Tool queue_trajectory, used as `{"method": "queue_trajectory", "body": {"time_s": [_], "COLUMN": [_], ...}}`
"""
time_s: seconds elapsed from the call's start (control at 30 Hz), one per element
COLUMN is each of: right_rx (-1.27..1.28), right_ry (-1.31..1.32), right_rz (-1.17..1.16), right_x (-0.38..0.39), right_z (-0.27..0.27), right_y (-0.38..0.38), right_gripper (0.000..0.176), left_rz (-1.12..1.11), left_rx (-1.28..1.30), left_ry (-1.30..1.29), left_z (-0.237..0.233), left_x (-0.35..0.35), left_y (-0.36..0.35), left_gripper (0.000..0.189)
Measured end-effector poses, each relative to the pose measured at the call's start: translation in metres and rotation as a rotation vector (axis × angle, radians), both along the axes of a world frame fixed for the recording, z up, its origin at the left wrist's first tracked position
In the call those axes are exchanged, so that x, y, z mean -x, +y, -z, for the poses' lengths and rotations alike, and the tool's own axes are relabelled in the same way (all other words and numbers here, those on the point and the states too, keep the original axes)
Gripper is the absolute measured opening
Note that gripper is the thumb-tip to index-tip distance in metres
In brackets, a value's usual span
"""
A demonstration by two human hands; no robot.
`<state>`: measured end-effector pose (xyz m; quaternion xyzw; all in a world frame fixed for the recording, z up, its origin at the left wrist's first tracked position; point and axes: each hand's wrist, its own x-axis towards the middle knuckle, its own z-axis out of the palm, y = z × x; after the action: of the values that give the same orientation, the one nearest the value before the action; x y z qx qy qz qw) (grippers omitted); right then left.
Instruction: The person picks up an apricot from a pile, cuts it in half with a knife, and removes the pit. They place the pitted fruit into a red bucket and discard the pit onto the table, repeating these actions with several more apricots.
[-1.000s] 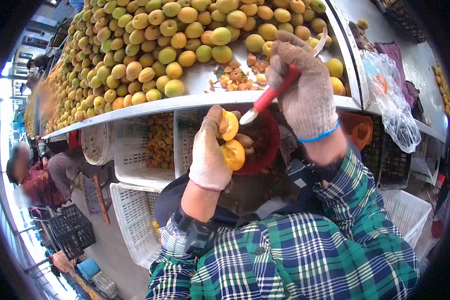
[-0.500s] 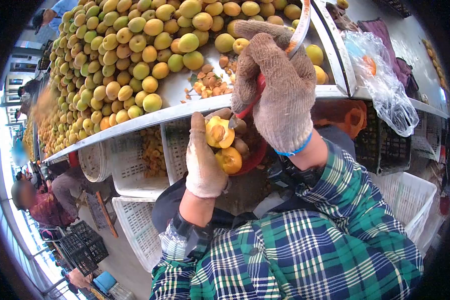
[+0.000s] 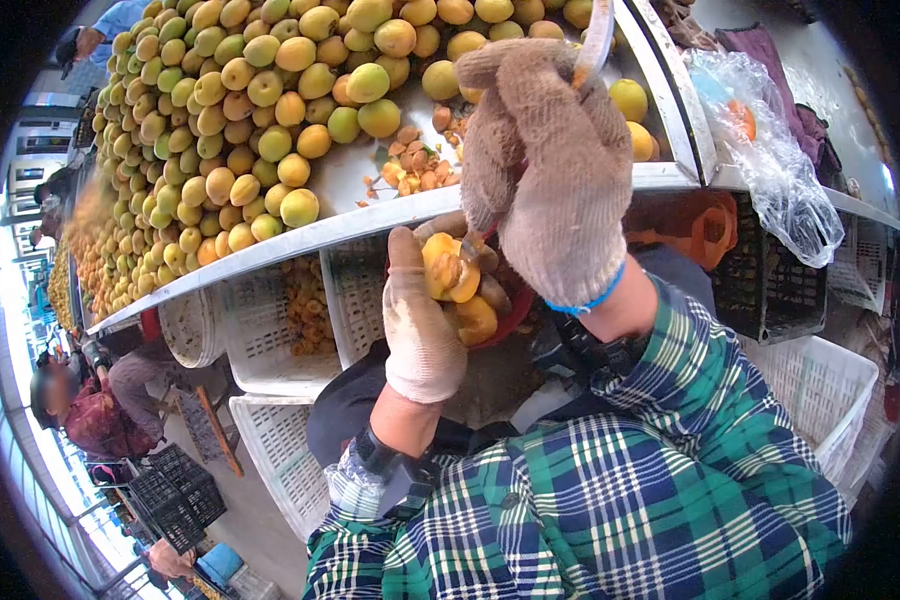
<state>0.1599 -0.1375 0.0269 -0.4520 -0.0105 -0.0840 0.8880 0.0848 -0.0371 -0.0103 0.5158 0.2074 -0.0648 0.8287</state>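
Leftmost, yellow-green fruit [image 3: 220, 100] lies heaped on a metal-edged table [image 3: 400, 208]. On the near side, the gloved left hand [image 3: 420, 325] pinches an opened fruit [image 3: 453, 268] — orange flesh showing. Just right, the gloved right hand [image 3: 560, 165] is closed around a knife [image 3: 596, 42] — blade jutting far. Farther right hangs a clear plastic bag [image 3: 780, 175].

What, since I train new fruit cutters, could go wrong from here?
The tool tip is close to the fingers of the left hand, so a slip might jab through the knit glove. The curved blade sticks out above the right hand and could nick someone reaching in. The lower apricot half might slip from the left hand, perhaps into the red basin below.
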Motion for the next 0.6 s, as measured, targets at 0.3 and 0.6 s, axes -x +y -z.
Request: {"method": "queue_trajectory", "body": {"time_s": [0.3, 0.6], "right_rx": [-0.106, 1.276], "right_ry": [0.112, -0.053], "right_rz": [0.006, -0.371], "right_x": [-0.010, -0.005], "right_z": [-0.002, 0.029], "right_y": [-0.006, 0.002], "right_gripper": [0.020, 0.029], "left_rz": [0.138, -0.156], "left_rx": [0.155, 0.276], "left_ry": [0.061, -0.037], "left_z": [0.006, 0.007], "left_x": [-0.003, -0.013], "left_y": [0.013, 0.020], "left_gripper": [0.053, 0.052]}}
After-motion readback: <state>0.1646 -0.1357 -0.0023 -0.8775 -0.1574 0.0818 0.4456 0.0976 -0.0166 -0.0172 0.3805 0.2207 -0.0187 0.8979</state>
